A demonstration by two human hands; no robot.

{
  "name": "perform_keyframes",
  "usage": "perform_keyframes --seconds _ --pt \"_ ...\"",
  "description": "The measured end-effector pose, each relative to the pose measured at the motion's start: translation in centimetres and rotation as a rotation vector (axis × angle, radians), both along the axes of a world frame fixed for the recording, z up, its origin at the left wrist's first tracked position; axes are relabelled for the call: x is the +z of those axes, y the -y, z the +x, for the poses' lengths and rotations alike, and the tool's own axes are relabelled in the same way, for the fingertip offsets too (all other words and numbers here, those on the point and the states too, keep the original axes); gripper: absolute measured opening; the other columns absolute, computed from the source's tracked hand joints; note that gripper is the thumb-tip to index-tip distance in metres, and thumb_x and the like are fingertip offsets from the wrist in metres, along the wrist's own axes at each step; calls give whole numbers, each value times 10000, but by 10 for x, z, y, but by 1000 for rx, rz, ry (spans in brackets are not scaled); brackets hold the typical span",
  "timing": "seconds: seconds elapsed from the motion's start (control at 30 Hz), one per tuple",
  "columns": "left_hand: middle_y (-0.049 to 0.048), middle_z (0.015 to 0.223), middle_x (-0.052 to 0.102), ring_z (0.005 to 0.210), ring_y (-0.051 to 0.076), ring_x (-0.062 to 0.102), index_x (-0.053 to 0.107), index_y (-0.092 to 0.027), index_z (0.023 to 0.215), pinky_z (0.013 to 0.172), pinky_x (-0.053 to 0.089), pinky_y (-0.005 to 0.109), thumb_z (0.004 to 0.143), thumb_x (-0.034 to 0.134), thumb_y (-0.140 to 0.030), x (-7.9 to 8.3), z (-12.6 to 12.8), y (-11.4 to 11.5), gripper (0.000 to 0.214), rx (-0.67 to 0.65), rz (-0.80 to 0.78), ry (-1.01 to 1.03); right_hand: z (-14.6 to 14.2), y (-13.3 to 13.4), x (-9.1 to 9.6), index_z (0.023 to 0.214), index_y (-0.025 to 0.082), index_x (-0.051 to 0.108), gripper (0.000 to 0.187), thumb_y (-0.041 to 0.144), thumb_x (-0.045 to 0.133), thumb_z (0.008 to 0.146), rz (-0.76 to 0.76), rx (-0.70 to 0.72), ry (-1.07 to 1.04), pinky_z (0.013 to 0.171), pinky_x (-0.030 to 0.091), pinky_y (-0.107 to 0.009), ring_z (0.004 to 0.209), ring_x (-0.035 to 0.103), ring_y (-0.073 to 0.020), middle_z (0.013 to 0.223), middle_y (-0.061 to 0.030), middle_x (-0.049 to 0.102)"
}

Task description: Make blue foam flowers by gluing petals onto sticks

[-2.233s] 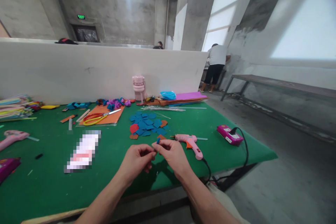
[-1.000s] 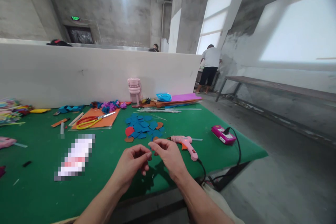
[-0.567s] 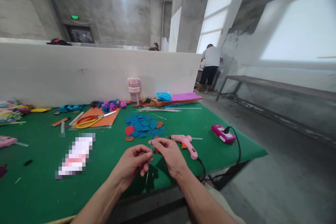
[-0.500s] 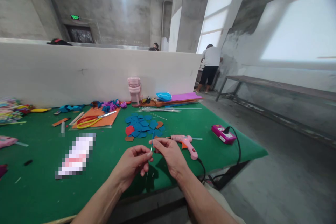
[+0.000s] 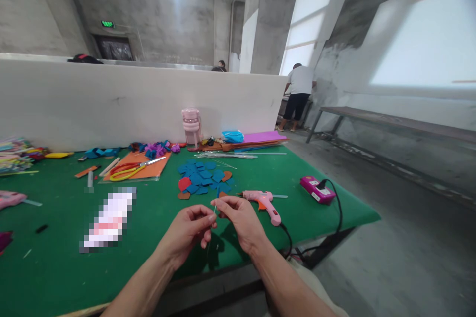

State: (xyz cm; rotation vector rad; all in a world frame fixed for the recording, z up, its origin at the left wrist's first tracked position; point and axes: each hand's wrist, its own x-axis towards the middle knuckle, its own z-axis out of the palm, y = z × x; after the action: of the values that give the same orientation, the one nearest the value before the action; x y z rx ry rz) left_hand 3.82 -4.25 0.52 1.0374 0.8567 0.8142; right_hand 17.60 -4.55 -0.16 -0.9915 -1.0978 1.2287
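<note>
Between my two hands, over the near part of the green table, is a thin wire [image 5: 214,210] with a narrow blue piece [image 5: 218,191] at its upper end. My left hand [image 5: 193,228] pinches the wire between thumb and fingertips. My right hand [image 5: 238,215] is closed at the wire's top, by the blue piece; its fingertips are partly hidden. Just beyond my hands lies a spread of blue cut pieces [image 5: 203,176], with a red piece [image 5: 184,184] and a few brown ones among them. A pink glue gun [image 5: 260,198] lies right of my right hand.
A purple power box [image 5: 317,189] with a black cord stands at the right. Scissors [image 5: 128,171] lie on an orange sheet at left. Loose wires [image 5: 226,155], a pink bottle [image 5: 191,126] and a blue packet [image 5: 232,136] sit before the white partition [image 5: 148,104]. A person [image 5: 298,89] stands beyond.
Both hands keep nearly the same place and grip on the wire. The whole view has shifted very slightly; nothing else has visibly moved.
</note>
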Motion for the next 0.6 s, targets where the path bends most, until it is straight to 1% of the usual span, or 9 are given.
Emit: perform_keyframes --seconds 0.17,0.3,0.37,0.47,0.6 --pt "-15 613 563 387 39 448 533 -135 693 364 340 162 643 661 -302 0 0 0 216 7 0 7 0 0 -2 725 151 681 223 358 642 650 -7 15 -5 556 358 -213 567 432 -87 615 5 563" --pt "-22 603 559 387 40 446 522 -139 673 362 339 160 640 663 -304 1 0 0 220 14 -4 15 -1 0 -3 672 136 664 282 411 600 683 -42 94 -78 547 372 -219 529 429 -70 694 -21 602" --pt "-23 602 559 387 40 446 519 -141 671 364 342 161 634 669 -310 1 -1 0 228 13 -10 18 -1 0 -3 668 134 658 280 410 612 673 -43 121 -85 564 386 -225 543 457 -75 732 -32 617" --pt "-18 607 565 384 38 447 525 -137 679 371 346 163 630 672 -315 1 0 0 235 11 -17 17 -2 1 -2 704 138 650 246 378 639 653 -28 109 -75 603 401 -234 581 496 -94 706 -24 613" --pt "-13 609 571 390 38 452 528 -137 683 377 347 163 638 666 -313 0 2 2 229 7 -11 33 -7 4 0 618 152 575 200 340 627 667 -13 92 -113 562 386 -221 531 468 -82 622 14 563"
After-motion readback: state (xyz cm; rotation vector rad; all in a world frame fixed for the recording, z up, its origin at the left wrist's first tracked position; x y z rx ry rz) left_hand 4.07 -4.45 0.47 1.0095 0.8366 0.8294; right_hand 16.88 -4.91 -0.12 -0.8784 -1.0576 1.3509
